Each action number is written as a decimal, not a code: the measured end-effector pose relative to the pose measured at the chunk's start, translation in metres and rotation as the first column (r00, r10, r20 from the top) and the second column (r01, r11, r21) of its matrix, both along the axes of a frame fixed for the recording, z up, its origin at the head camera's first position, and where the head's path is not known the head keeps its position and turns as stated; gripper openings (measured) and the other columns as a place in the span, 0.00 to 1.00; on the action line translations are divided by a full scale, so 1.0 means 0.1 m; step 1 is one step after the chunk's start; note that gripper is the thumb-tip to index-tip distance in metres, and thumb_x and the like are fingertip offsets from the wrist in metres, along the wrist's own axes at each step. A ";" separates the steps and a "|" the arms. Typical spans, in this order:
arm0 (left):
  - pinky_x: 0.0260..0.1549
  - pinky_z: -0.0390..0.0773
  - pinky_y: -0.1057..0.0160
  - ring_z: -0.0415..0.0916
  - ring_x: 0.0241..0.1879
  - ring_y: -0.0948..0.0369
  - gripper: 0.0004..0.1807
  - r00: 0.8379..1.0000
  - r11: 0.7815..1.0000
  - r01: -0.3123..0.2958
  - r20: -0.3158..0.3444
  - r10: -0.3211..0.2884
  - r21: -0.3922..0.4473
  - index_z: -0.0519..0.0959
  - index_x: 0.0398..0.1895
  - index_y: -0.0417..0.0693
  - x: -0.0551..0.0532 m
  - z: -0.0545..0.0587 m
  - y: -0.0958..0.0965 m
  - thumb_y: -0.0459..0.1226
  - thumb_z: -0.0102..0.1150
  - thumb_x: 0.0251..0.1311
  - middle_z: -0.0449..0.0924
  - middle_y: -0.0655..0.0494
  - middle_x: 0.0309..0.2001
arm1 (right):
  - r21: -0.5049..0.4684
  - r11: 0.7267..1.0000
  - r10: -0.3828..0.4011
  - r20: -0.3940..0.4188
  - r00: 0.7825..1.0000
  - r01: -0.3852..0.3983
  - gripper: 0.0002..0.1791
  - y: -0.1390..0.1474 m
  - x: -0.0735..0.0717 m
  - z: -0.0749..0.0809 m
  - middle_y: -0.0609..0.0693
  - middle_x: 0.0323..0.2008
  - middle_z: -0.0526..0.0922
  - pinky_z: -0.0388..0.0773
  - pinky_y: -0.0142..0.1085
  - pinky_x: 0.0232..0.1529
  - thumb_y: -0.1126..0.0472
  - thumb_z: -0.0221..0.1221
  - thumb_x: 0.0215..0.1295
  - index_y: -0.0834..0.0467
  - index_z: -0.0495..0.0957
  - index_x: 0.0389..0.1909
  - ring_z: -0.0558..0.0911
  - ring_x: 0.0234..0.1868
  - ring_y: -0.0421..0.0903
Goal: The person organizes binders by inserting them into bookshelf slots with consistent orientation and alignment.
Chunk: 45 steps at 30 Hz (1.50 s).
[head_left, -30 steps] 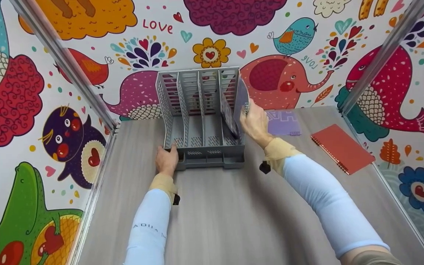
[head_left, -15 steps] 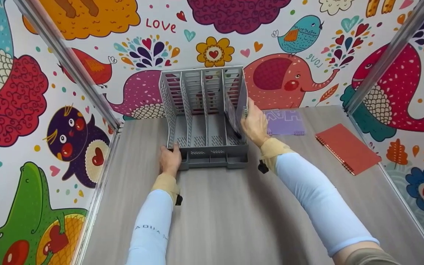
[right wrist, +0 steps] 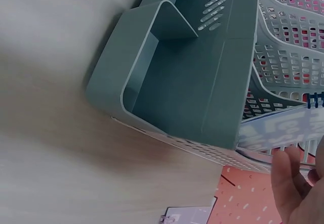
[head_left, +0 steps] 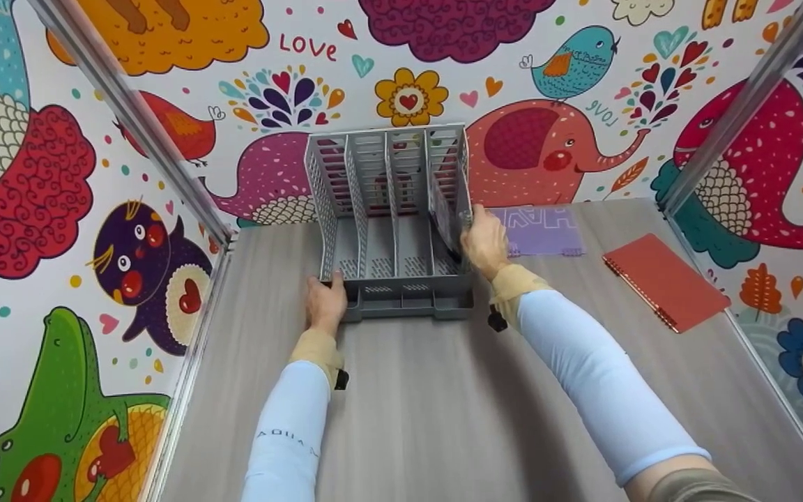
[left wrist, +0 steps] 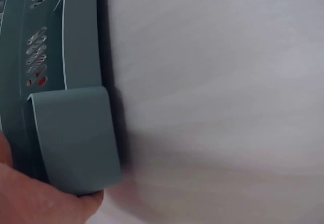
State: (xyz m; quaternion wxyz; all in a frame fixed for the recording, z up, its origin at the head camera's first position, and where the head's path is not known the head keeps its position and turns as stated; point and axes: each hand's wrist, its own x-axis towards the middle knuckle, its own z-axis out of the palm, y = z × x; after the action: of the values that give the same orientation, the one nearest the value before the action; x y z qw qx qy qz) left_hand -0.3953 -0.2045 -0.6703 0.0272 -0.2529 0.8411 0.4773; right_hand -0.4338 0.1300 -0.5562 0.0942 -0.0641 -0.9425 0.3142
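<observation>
A grey desktop file organizer (head_left: 412,286) with several perforated upright dividers stands against the back wall. My left hand (head_left: 325,304) grips its front left corner, thumb over the front panel's edge. At its right side, my right hand (head_left: 486,242) holds a spiral notebook (right wrist: 281,127) in the rightmost compartment. In the right wrist view, the fingertips are by the pale blue cover and outer wall, with the hand partly cut off. Another dark-edged item (head_left: 445,216) leans inside that same compartment. In the left wrist view, fingers wrap the tray's corner (left wrist: 76,140).
A purple notebook (head_left: 539,232) lies flat on the table just right of the organizer. Farther right, a red spiral notebook (head_left: 666,282) lies near the table's right edge. Printed walls with metal corner posts (head_left: 729,104) enclose the table (head_left: 408,411).
The right hand has lowered the notebook down into the rightmost compartment, so less of it stands above the side wall. The left hand stays at the corner. The head view has shifted slightly.
</observation>
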 end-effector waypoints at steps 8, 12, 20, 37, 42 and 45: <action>0.88 0.61 0.42 0.59 0.89 0.38 0.49 0.999 0.999 0.035 -0.022 -0.036 -0.014 0.50 0.91 0.34 0.03 0.01 0.05 0.61 0.44 0.86 0.57 0.32 0.89 | -0.045 0.997 -0.053 0.064 0.997 0.056 0.19 0.00 -0.03 -0.08 0.71 0.62 0.88 0.84 0.68 0.66 0.59 0.57 0.80 0.63 0.80 0.65 0.87 0.65 0.75; 0.89 0.58 0.41 0.55 0.89 0.36 0.47 0.999 0.999 0.036 -0.008 -0.036 0.007 0.49 0.90 0.32 0.12 0.19 0.11 0.58 0.43 0.87 0.54 0.30 0.90 | -0.068 0.996 -0.055 0.079 0.995 0.061 0.20 -0.04 -0.02 -0.09 0.70 0.63 0.88 0.84 0.66 0.67 0.59 0.56 0.79 0.61 0.79 0.67 0.87 0.66 0.74; 0.91 0.55 0.43 0.53 0.90 0.36 0.48 0.999 0.999 0.049 0.006 -0.049 0.020 0.47 0.91 0.32 0.19 0.37 0.21 0.59 0.44 0.87 0.52 0.30 0.90 | -0.076 0.997 -0.028 0.023 0.999 0.029 0.19 -0.11 -0.06 -0.10 0.67 0.62 0.89 0.83 0.63 0.68 0.60 0.57 0.80 0.61 0.82 0.65 0.87 0.65 0.71; 0.88 0.60 0.41 0.59 0.88 0.36 0.45 0.999 0.999 0.043 0.011 -0.043 0.013 0.52 0.90 0.35 0.11 0.24 0.09 0.59 0.40 0.88 0.58 0.30 0.88 | -0.120 0.990 0.083 0.042 0.996 -0.077 0.21 -0.06 -0.04 -0.15 0.64 0.59 0.92 0.83 0.57 0.69 0.57 0.61 0.78 0.62 0.85 0.65 0.89 0.63 0.64; 0.91 0.55 0.42 0.52 0.90 0.37 0.44 0.998 0.998 0.055 0.039 -0.056 0.034 0.46 0.91 0.34 0.31 0.55 0.15 0.57 0.37 0.90 0.51 0.30 0.90 | -0.120 0.988 0.102 0.021 0.995 -0.099 0.18 -0.04 -0.02 -0.13 0.63 0.56 0.93 0.84 0.56 0.67 0.58 0.62 0.78 0.63 0.86 0.61 0.90 0.60 0.63; 0.91 0.54 0.42 0.52 0.91 0.37 0.44 0.998 0.998 0.054 0.043 -0.054 0.014 0.46 0.91 0.33 0.36 0.58 0.15 0.57 0.36 0.91 0.50 0.30 0.90 | -0.121 0.987 0.111 0.018 0.994 -0.108 0.18 -0.02 -0.02 -0.13 0.64 0.56 0.93 0.84 0.56 0.67 0.59 0.62 0.77 0.64 0.86 0.61 0.90 0.60 0.64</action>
State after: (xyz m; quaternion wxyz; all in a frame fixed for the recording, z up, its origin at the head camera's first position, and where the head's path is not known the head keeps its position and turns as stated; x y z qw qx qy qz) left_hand -0.3598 -0.1891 -0.6118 0.0598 -0.2401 0.8438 0.4762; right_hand -0.4363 0.1282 -0.5692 0.0613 -0.0215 -0.9251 0.3741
